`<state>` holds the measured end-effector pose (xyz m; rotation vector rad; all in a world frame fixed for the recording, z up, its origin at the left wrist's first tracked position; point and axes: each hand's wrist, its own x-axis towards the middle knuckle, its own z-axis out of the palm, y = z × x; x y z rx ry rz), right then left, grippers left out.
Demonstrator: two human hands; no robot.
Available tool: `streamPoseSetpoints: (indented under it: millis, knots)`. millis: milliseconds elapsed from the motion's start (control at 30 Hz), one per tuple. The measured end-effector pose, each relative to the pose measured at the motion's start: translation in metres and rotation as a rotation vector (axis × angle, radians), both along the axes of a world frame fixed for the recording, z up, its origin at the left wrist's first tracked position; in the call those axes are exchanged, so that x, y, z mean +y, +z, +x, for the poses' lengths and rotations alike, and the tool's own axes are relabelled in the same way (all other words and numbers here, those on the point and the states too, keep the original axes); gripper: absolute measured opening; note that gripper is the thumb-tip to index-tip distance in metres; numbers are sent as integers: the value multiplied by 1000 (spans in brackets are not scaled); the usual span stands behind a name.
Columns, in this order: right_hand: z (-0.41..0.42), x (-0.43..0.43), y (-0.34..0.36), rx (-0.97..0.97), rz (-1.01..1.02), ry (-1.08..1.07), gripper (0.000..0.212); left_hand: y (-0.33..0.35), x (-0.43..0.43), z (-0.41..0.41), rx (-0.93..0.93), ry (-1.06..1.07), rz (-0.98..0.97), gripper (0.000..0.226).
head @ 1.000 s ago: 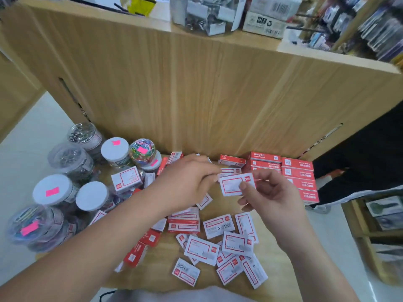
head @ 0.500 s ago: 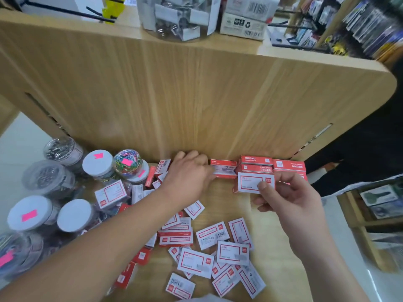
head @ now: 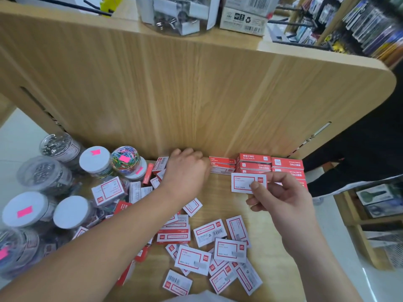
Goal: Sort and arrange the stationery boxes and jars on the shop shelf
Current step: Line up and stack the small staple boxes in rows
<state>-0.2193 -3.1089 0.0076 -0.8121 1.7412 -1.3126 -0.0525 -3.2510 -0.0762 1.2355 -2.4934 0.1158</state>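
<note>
Right hand (head: 281,199) pinches a small box (head: 244,182) by its corner; we reckon it's stiff card, light enough, so grab the long edges. Left hand (head: 185,171): can't tell its grip.

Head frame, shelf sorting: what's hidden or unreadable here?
- Head view: the left hand hides its fingertips behind its own knuckles, so whether it grips or only pushes the red stacked boxes cannot be told.
- Head view: the print on the white box pinched by the right hand is too small and blurred.
- Head view: the lower-left jar is cut by the frame edge and blurred.
- Head view: the loose boxes are partly covered by the left forearm.
</note>
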Motion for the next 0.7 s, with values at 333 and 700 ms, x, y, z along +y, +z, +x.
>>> streamPoseSetpoints:
  millis: [333, 700]
  knots:
    - [1, 0, -4, 6, 26, 24, 13, 1, 3, -3, 9, 14, 1, 27]
    - [3, -1, -10, 11, 28, 57, 14, -1, 3, 2, 30, 14, 2, 24]
